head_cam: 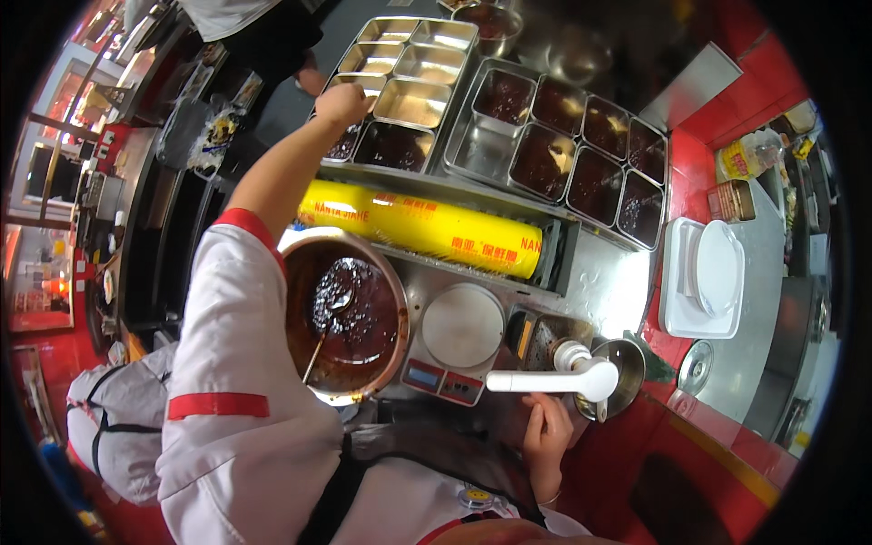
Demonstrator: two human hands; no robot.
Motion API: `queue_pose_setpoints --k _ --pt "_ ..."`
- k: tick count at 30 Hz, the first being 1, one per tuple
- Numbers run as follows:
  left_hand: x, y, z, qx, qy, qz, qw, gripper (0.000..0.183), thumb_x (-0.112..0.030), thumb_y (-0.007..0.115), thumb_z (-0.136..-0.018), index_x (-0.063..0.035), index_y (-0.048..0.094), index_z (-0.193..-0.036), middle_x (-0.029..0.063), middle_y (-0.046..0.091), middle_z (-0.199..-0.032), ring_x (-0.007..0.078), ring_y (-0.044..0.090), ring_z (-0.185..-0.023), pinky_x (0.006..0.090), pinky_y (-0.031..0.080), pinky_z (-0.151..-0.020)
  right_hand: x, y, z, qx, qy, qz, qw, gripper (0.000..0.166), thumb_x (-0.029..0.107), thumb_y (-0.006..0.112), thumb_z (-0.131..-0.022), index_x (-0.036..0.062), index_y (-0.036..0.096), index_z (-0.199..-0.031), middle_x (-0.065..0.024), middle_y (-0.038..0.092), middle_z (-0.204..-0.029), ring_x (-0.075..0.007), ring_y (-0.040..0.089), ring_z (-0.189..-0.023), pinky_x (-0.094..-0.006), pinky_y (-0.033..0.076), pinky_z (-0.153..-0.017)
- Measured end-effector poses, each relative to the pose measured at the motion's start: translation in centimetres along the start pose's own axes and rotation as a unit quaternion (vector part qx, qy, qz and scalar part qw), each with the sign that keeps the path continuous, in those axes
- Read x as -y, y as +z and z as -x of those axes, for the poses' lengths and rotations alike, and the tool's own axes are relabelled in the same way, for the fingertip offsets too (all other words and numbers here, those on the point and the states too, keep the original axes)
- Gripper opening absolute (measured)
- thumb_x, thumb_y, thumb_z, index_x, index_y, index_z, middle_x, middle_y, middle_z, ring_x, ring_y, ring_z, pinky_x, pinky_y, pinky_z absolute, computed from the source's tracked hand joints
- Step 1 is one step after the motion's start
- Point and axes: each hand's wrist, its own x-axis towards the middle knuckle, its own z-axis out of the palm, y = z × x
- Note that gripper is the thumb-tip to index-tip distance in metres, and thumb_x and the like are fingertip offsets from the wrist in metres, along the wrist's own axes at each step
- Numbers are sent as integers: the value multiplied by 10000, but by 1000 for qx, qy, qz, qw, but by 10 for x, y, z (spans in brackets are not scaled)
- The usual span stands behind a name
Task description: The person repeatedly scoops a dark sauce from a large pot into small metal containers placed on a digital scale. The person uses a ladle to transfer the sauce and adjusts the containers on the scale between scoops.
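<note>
My left hand [343, 104] reaches over a steel tray, its curled fingers at the rim of a rectangular steel container [363, 84]; whether they grip it is hidden. Empty steel containers [412, 103] fill most of that tray, and the nearest ones hold dark red, glossy contents [394, 146]. Below my outstretched arm stands a large pot [403, 306] of dark red liquid with a metal ladle [315, 357] leaning in it. My right hand [547, 432] is by the counter's near edge, loosely bent, with nothing visible in it, just below a white plastic pump dispenser [552, 381].
A yellow-wrapped cling film roll [422, 228] lies in a metal holder. Before me is a digital scale [463, 327]. Filled containers [594, 185] stand in a second tray at right. A steel pot [630, 371] sits beside the pump. Another person [238, 27] stands at upper left.
</note>
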Motion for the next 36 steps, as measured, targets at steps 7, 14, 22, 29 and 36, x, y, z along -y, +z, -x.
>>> queue_pose_setpoints --k 7,14,22,29,36 --pt "-20 40 -33 11 -77 24 997 604 -598 528 -891 -46 759 -980 180 719 -1085 346 693 -1029 434 541 -898 3 13 13 12 8 24 1000 143 31 573 -916 23 690 -997 -123 685 -838 -309 639 -758 -404 485 -693" --pt "-2 -13 -14 -88 1 101 991 420 -478 620 -833 -101 764 -948 167 728 -923 353 702 -874 424 548 -769 4 26 13 43 0 18 999 188 50 599 -921 51 709 -1074 -100 691 -832 -291 646 -749 -384 500 -695" --pt "-15 -164 143 -68 172 140 973 314 -280 650 -913 20 702 -989 135 709 -828 176 677 -720 320 519 -675 -5 18 29 92 5 -53 994 241 56 535 -967 10 688 -1148 -134 719 -910 -249 703 -871 -335 537 -792" --pt "-115 -218 388 79 252 98 959 149 -142 679 -812 2 661 -777 143 640 -680 220 632 -589 349 492 -595 14 -5 53 279 43 -517 808 752 412 572 -998 54 214 -1554 -142 551 -1350 -227 626 -1114 -367 537 -873" --pt "-192 -156 472 119 333 67 933 208 -193 639 -820 -33 634 -688 154 651 -684 333 661 -647 432 523 -610 -19 -32 108 133 122 -592 785 717 406 555 -1013 27 233 -1529 -94 450 -1449 -186 525 -1255 -348 458 -1019"
